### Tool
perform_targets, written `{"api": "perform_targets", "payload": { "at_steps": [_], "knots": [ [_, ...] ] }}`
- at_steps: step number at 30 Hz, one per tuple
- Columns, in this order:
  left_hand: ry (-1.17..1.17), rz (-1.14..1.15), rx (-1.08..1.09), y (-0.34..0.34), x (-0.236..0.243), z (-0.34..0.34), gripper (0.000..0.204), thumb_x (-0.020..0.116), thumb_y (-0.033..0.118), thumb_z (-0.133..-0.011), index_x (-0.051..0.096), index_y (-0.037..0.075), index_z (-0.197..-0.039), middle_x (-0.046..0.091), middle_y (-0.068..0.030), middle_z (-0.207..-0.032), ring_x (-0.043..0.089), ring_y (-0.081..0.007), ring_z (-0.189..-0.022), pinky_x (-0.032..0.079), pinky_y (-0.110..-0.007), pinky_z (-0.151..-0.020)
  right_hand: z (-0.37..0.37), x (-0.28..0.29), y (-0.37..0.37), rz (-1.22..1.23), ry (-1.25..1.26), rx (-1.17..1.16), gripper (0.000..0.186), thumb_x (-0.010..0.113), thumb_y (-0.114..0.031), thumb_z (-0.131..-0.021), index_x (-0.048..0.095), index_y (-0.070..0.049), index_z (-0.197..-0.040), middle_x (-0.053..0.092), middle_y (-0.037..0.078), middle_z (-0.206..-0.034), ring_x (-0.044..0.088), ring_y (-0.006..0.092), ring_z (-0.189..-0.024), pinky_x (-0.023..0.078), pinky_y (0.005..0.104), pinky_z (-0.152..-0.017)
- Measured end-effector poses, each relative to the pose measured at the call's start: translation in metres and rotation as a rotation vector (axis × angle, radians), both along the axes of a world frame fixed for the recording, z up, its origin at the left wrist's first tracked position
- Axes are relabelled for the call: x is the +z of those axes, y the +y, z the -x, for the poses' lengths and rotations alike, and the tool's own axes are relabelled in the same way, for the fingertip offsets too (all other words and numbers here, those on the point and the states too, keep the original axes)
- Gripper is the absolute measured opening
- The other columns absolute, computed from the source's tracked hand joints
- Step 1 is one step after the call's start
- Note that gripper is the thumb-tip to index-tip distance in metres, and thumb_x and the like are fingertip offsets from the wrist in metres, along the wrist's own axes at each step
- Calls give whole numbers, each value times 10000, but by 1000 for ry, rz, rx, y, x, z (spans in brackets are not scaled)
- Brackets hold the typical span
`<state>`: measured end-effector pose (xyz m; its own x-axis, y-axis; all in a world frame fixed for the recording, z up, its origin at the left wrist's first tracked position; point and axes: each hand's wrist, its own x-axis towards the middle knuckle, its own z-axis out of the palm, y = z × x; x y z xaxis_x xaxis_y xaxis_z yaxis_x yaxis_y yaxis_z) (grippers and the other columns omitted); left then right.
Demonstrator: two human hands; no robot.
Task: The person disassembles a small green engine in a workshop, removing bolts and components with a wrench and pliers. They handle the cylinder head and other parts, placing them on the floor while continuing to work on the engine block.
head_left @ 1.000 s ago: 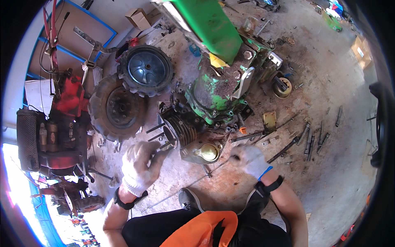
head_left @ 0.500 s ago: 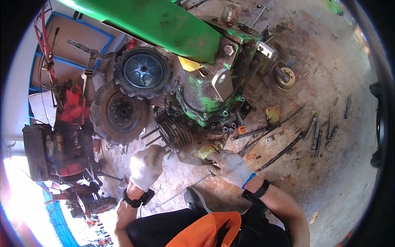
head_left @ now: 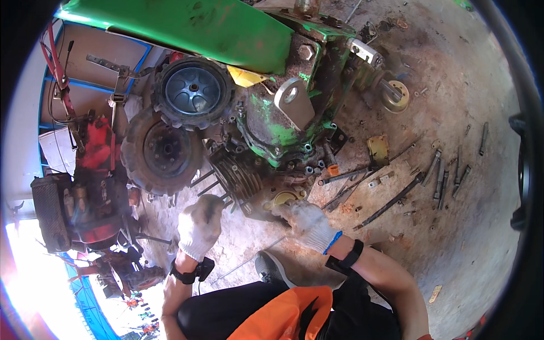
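Both of my hands wear white knit gloves. My left hand [head_left: 200, 224] is closed beside the finned metal cylinder [head_left: 237, 177], close to the long studs sticking out of its left side. Whatever its curled fingers hold is hidden. At the near end of the cylinder sits a round gold-coloured part [head_left: 283, 198]. My right hand [head_left: 309, 225] reaches over its lower edge, fingers bent together, and what lies under them cannot be seen. Behind stands a large green machine housing [head_left: 277, 127], grimy, with a pale metal lug on it.
Two rubber-tyred wheels [head_left: 192, 90] lie at the left, near a red machine [head_left: 97, 218]. To the right, long bolts [head_left: 440, 181], a dark bar [head_left: 391, 201] and a gold pulley-like ring [head_left: 395, 96] are on the concrete floor. A green beam [head_left: 187, 34] crosses the top.
My right hand has shifted left and now covers more of the gold-coloured part. My left hand stays by the studs. The whole view has moved slightly.
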<state>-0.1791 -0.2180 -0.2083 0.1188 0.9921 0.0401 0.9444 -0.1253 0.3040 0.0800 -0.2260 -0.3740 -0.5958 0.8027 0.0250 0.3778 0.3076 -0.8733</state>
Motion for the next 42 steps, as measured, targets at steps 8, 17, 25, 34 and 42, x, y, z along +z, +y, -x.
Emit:
{"api": "perform_targets", "payload": {
  "at_steps": [8,17,25,34,42],
  "knots": [
    [-133,178,247,-3,8,-6,147,683,117,-1015,772,21,-1083,807,-193,-948,819,-323,-841,618,-399,-774,2,16,-15,159,-35,235,295,663,-361,-1059,709,-96,-1182,784,162,-1072,750,405,-1036,597,523,-907],
    [-150,190,244,-4,3,1,182,682,153,-1023,776,16,-1097,807,-203,-969,812,-392,-881,623,-423,-795,-7,-17,-18,65,-6,-53,428,705,-394,-1050,669,-156,-1405,789,179,-1088,762,396,-1034,607,530,-900],
    [-207,205,211,-2,9,-7,236,632,189,-1118,726,-27,-1107,642,-54,-780,575,-122,-687,469,-330,-637,-2,5,-3,140,-38,-39,457,650,-406,-1078,671,-94,-1411,775,197,-1199,760,390,-1091,610,532,-931],
    [-165,177,227,-3,1,-2,161,661,108,-1023,763,11,-1101,748,-168,-823,745,-259,-690,580,-376,-682,48,-22,18,-116,37,-126,349,635,-416,-1094,729,-87,-1165,768,156,-1050,766,365,-973,606,511,-830],
    [-197,172,244,-6,-1,2,149,687,128,-1044,761,12,-1101,735,-146,-782,727,-220,-669,572,-372,-663,-4,-30,-18,355,197,-360,270,743,-266,-1058,729,-35,-1197,776,113,-1067,766,270,-959,626,402,-895]
  ]
}}
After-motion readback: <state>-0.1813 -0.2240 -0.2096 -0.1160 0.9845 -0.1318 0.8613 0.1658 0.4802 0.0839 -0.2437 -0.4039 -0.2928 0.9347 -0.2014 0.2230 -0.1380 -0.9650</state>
